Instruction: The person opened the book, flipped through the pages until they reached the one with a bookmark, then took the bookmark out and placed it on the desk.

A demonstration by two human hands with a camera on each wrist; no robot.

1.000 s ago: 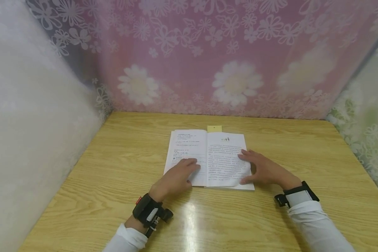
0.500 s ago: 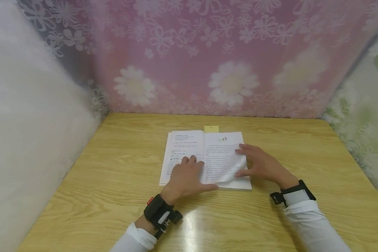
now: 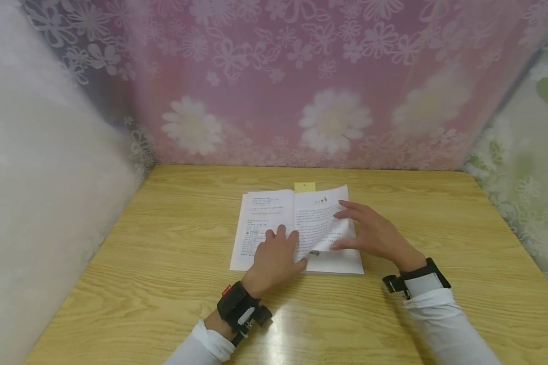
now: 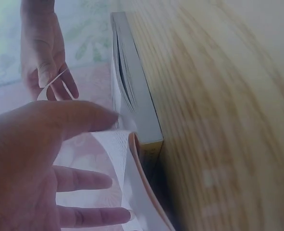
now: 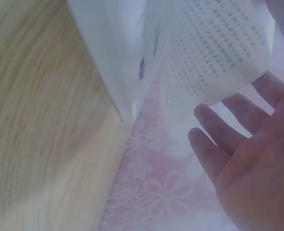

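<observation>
An open book (image 3: 268,209) with printed text lies on the wooden table. My right hand (image 3: 380,235) pinches the outer edge of a right-hand page (image 3: 317,218) between thumb and fingers. That page is lifted and bends toward the spine, baring the white page (image 3: 340,262) below it. In the right wrist view, the raised page (image 5: 214,57) stands between the thumb and the fingers. Across the lower left page my left hand (image 3: 274,258) rests with fingers spread, its thumb close to the book's bottom edge. The left wrist view shows the thick page block (image 4: 137,96) behind that thumb.
A yellow tab (image 3: 305,187) sticks out at the book's top edge. The wood-grain table (image 3: 173,223) extends on every side of the book. A pink floral curtain (image 3: 255,101) hangs behind, with pale cloth (image 3: 50,177) at the left.
My right hand has drawn the page up and leftward, uncovering the page below. The left hand has shifted right, nearer the spine, its thumb swinging out and then partly back.
</observation>
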